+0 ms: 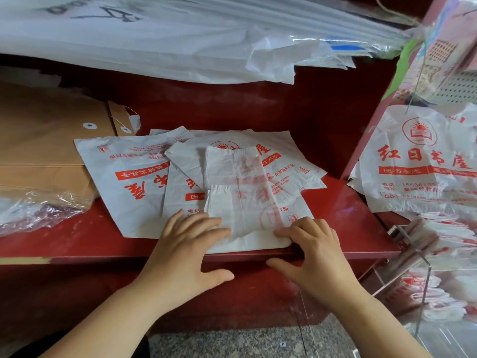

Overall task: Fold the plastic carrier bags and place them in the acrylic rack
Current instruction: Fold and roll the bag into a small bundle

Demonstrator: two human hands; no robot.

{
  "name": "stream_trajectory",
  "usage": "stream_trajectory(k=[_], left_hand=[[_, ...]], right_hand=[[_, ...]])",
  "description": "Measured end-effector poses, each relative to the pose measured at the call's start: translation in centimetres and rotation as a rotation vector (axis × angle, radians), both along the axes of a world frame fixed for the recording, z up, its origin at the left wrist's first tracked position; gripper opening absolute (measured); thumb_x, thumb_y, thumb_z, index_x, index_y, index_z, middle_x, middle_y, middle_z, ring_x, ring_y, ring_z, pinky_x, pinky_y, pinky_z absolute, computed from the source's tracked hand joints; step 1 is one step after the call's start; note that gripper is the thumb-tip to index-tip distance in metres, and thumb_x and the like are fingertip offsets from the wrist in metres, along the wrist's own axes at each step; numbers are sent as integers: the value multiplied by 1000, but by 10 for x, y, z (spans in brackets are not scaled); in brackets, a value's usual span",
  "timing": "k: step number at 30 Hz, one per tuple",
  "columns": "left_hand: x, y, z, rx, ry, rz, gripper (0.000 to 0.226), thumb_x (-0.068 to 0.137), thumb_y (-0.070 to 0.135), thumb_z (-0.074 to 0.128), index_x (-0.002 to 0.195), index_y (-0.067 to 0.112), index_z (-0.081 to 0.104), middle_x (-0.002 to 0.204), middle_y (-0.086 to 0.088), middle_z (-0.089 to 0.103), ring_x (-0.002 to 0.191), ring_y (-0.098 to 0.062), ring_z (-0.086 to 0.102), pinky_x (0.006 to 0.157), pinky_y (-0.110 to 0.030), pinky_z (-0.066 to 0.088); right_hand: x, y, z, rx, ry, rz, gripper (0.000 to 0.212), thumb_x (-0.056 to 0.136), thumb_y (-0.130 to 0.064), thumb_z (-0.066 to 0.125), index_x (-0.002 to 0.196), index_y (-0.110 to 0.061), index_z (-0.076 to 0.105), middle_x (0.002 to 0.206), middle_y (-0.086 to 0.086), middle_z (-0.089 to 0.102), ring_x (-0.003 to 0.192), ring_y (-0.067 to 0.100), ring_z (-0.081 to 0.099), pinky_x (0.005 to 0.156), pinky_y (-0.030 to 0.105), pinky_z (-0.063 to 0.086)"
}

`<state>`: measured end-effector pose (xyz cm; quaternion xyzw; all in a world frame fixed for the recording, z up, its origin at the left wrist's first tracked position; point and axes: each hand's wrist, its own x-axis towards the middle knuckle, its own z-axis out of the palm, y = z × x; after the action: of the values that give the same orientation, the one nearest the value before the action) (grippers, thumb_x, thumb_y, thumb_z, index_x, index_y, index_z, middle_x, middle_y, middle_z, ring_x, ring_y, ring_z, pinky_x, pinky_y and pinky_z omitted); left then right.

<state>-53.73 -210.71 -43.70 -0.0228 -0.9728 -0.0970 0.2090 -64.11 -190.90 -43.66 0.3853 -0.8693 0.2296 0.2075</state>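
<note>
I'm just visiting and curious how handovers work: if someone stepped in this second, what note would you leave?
Left hand: open, fingers flat on the near end of the half-folded bag.
Right hand: bent fingertips press that bag's near right corner; thumb off it.
The bag lies as a narrow strip atop the flat bags on the red shelf.
Done: folded bags already sit in the acrylic rack, at right.
Left: finish folding this bag, rack it, then fold the flat ones.
</note>
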Motion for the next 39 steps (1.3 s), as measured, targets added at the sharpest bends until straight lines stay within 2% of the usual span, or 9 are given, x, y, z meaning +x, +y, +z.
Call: stream_trajectory(k=[5, 11, 14, 18, 22, 30, 34, 37, 39], left_hand=[[2, 0, 3, 75, 101, 19, 44, 72, 52, 45, 95, 25, 71, 95, 11, 69, 97, -3, 47, 101, -19, 12], [3, 0, 0, 54, 158, -16, 37, 75, 43, 47, 85, 21, 75, 88, 9, 70, 91, -4, 49, 99, -21, 21], [1, 0, 1, 4, 205, -26, 35, 79, 38, 47, 82, 18, 75, 85, 6, 71, 90, -7, 50, 93, -28, 32], [-1, 2, 3, -62, 242, -83, 60, 99, 40, 24, 81, 14, 75, 86, 3, 72, 91, -9, 50, 90, -29, 35], [4, 6, 10, -48, 274, -126, 62, 100, 38, 24, 80, 10, 75, 85, 2, 73, 90, -7, 54, 89, -26, 37], [17, 0, -1, 140, 108, -126, 39, 79, 48, 50, 90, 19, 74, 97, 8, 70, 100, -4, 53, 100, -14, 29], [20, -1, 2, 488, 105, -12, 35, 67, 44, 48, 95, 32, 66, 92, 38, 61, 95, 14, 54, 84, -2, 37], [19, 4, 8, 755, 92, 73, 31, 60, 56, 50, 62, 32, 69, 83, 22, 65, 77, 7, 59, 64, -6, 42], [18, 11, 14, 857, 101, 106, 13, 63, 50, 63, 66, 38, 64, 77, 23, 67, 74, 9, 61, 64, -2, 41]], right_hand=[[-6, 6, -1, -27, 42, 70, 34, 67, -45, 50, 78, -21, 71, 75, -8, 58, 79, 7, 40, 72, 14, 30], [-5, 7, -1, -135, 68, 159, 24, 75, -32, 53, 70, -18, 72, 71, -7, 58, 76, 8, 42, 64, 17, 37], [-4, 7, -3, -151, 93, 174, 19, 75, -34, 55, 83, -20, 66, 87, -2, 61, 88, 13, 46, 79, 25, 38], [-2, 6, -5, -46, 124, 194, 42, 73, -43, 55, 110, -24, 50, 123, -4, 51, 116, 20, 41, 99, 27, 24], [-2, 0, -3, -120, 124, 251, 31, 75, -27, 55, 105, -20, 55, 108, -2, 66, 111, 17, 49, 102, 20, 26], [1, 6, -2, -260, -160, 314, 26, 77, -17, 50, 89, -12, 73, 91, -12, 68, 92, 2, 60, 89, 9, 42], [6, 8, 7, -357, -370, 247, 16, 76, -30, 54, 78, -26, 69, 80, -27, 64, 77, -9, 59, 70, 3, 41], [8, 4, 10, -453, -507, 185, 16, 77, -23, 59, 70, -37, 60, 71, -10, 65, 58, -2, 52, 56, 13, 40], [9, 0, 12, -487, -522, 136, 19, 82, -20, 61, 65, -27, 60, 63, 4, 57, 53, 3, 42, 51, 21, 36]])
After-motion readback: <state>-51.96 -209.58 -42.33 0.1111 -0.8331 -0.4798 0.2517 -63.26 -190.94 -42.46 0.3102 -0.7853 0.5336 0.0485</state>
